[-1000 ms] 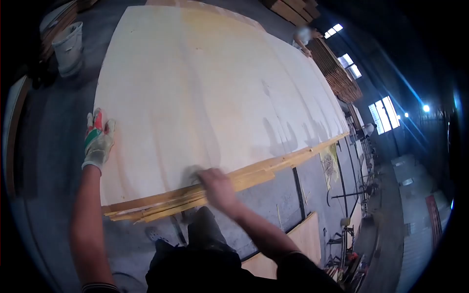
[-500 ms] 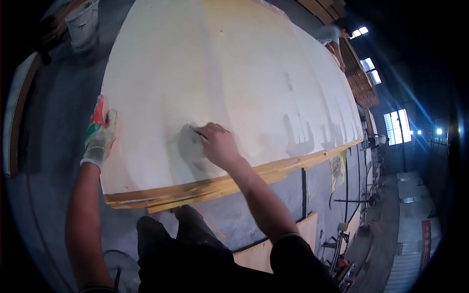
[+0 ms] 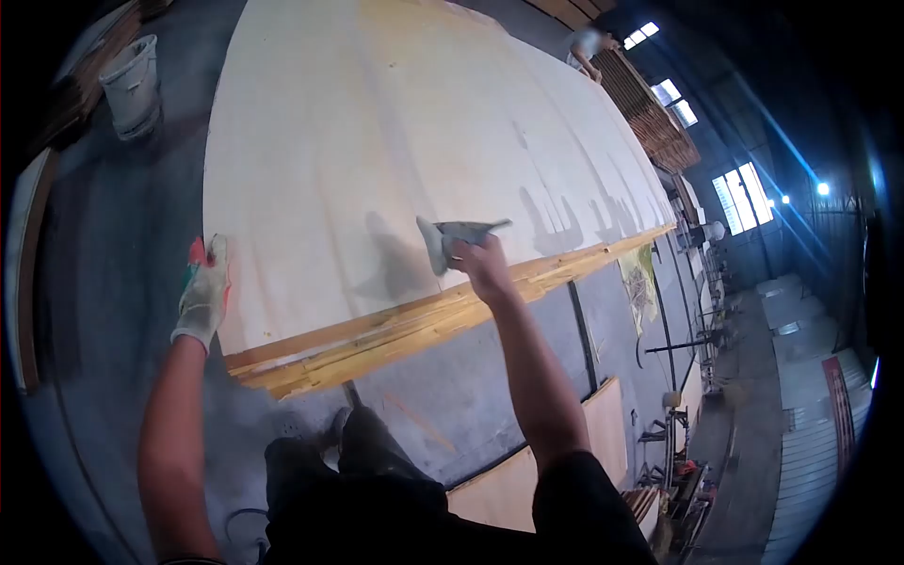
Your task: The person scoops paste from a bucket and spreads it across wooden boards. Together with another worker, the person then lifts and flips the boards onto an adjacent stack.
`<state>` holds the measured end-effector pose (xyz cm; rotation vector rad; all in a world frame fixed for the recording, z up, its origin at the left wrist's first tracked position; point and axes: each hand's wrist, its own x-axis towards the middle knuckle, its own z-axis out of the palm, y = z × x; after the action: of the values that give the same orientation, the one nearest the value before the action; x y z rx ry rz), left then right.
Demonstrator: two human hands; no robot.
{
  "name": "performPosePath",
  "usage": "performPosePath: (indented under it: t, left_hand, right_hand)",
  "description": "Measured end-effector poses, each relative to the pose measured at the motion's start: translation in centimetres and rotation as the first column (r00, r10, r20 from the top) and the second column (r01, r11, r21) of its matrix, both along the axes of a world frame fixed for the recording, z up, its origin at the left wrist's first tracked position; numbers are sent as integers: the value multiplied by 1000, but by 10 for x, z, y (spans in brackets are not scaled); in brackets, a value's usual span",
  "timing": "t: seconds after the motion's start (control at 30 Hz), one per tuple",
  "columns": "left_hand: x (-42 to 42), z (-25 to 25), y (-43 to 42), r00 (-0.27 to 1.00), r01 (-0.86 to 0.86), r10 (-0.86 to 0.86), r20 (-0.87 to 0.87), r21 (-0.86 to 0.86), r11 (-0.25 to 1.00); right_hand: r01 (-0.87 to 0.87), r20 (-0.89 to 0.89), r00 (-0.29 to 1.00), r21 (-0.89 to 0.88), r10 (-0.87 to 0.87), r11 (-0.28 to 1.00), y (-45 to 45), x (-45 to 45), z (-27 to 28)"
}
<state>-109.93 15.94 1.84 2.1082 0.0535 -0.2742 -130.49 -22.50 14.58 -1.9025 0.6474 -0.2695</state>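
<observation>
The panel (image 3: 330, 141) is creamy white, warming to pale yellow toward twelve o'clock, with faint pinkish-brown and grey streaks along it and darker grey, drip-like marks toward two o'clock, while its layered edge (image 3: 358, 336) at seven o'clock shows ochre yellow and tan. The glove (image 3: 201, 299) at nine o'clock is off-white with patches of red and green — the brightest colours near the panel — and the scraper (image 3: 460, 232) near the clock's centre is dull grey. The floor (image 3: 414, 400) is blue-grey, the sleeve (image 3: 579, 504) at five o'clock plain black, the bucket (image 3: 130, 92) at ten o'clock dirty white, and the stacked boards (image 3: 650, 113) at two o'clock brown with close stripes.
</observation>
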Motion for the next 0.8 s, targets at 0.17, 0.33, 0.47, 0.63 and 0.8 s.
performPosePath:
  t: [0.17,0.33,0.47,0.63,0.8]
  left_hand:
    - [8,-59,12,1000,-17,8,-19,-518,855]
    - [22,-49,1,993,56,-25,117,-268,962]
    - [10,-45,25,981,57,-124,-152,-386,921]
    - [4,17,65,970,237,-238,42,-357,904]
    - [36,164,117,328,537,-480,814,257,803]
  right_hand:
    - [-247,-89,962,-692,260,678,-7,31,-41]
    - [-396,-187,905,-699,383,595,20,-65,-27]
    - [-399,-265,908,-311,324,863,90,-47,-11]
    - [-103,79,992,28,100,994,144,-13,1]
    - [127,117,981,194,-152,973,194,1,28]
